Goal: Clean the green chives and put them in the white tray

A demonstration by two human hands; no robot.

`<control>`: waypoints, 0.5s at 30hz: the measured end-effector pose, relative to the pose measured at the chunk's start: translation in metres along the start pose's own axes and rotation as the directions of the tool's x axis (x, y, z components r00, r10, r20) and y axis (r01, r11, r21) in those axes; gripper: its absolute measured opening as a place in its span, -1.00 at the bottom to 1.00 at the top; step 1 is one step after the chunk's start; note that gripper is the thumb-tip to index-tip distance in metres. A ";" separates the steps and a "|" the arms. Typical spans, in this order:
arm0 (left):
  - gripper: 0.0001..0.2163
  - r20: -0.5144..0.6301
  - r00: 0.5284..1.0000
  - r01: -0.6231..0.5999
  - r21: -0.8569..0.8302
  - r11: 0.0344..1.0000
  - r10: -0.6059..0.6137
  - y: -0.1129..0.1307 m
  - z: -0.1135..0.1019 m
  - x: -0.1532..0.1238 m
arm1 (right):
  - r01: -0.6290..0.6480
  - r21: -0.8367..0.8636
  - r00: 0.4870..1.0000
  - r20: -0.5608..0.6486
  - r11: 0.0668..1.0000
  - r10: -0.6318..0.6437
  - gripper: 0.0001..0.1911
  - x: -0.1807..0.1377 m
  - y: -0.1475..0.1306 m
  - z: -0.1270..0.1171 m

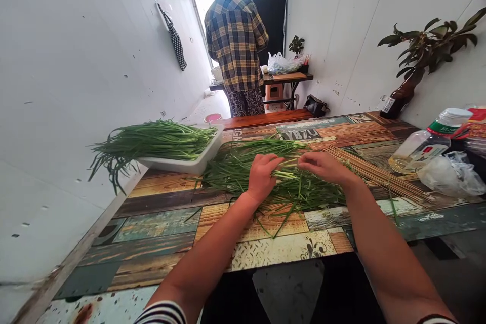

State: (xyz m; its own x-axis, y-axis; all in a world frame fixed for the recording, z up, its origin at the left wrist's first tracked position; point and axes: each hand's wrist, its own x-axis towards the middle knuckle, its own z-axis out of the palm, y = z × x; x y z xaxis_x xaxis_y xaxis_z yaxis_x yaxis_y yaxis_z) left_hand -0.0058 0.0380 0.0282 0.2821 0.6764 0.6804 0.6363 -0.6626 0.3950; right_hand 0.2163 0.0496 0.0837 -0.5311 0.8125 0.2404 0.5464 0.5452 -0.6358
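Observation:
My left hand (262, 177) is closed around a small bunch of garlic chives (284, 175), their pale stem ends sticking out to the right. Just beyond those ends, my right hand (322, 166) has thumb and fingers pinched together; whatever is between its fingertips is too small to make out. Beneath both hands lies a loose pile of green chives (231, 174) spread over the patterned table (216, 217). A white tray (197, 166) at the left holds a thick heap of chives (163, 139), with leaves drooping over its left side.
Thin wooden skewers (383, 174) lie to the right of the pile. Farther right are a plastic bottle (425, 142), a crumpled clear bag (451, 174) and a brown bottle (400, 96) holding a leafy branch. A person (237, 40) in a plaid shirt stands at a back table.

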 end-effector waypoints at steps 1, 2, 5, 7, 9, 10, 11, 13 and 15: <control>-0.78 0.039 0.999 0.011 -0.025 1.000 -0.010 0.001 0.000 0.000 | -0.007 0.055 1.000 -0.029 0.998 0.009 -0.67 -0.003 -0.006 0.001; -0.80 0.073 0.997 0.033 -0.052 0.998 -0.029 0.001 0.000 0.000 | -0.021 0.088 0.998 -0.055 0.996 0.026 -0.66 -0.004 -0.011 0.003; -0.85 0.148 0.984 0.120 -0.128 0.984 -0.101 0.002 0.000 0.001 | -0.072 0.124 0.991 -0.101 0.990 0.085 -0.66 -0.001 -0.014 0.008; -0.85 0.176 0.975 0.165 -0.159 0.973 -0.137 0.002 -0.001 0.002 | -0.107 0.146 0.984 -0.129 0.984 0.126 -0.63 0.002 -0.012 0.011; -0.83 0.182 0.968 0.205 -0.162 0.965 -0.175 0.002 -0.003 0.003 | -0.132 0.183 0.975 -0.155 0.974 0.161 -0.60 0.004 -0.010 0.014; -0.81 0.184 0.964 0.221 -0.157 0.963 -0.191 0.003 -0.003 0.003 | -0.137 0.200 0.970 -0.171 0.970 0.172 -0.60 0.004 -0.010 0.016; -0.79 0.189 0.961 0.232 -0.151 0.961 -0.202 0.003 -0.004 0.004 | -0.135 0.215 0.966 -0.188 0.967 0.176 -0.60 0.004 -0.011 0.017; -0.77 0.206 0.956 0.242 -0.141 0.960 -0.211 0.004 -0.004 0.004 | -0.118 0.223 0.961 -0.221 0.968 0.168 -0.63 0.004 -0.011 0.020; -0.79 0.215 0.955 0.235 -0.127 0.964 -0.205 0.003 -0.003 0.004 | -0.091 0.202 0.965 -0.224 0.975 0.137 -0.68 0.004 -0.009 0.022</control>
State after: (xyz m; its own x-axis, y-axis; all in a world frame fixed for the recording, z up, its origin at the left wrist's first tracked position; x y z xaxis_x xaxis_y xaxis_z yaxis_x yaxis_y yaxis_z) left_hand -0.0047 0.0375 0.0342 0.2938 0.8508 0.4357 0.5884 -0.5202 0.6190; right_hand 0.1948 0.0434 0.0742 -0.2925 0.9047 0.3097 0.4499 0.4160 -0.7903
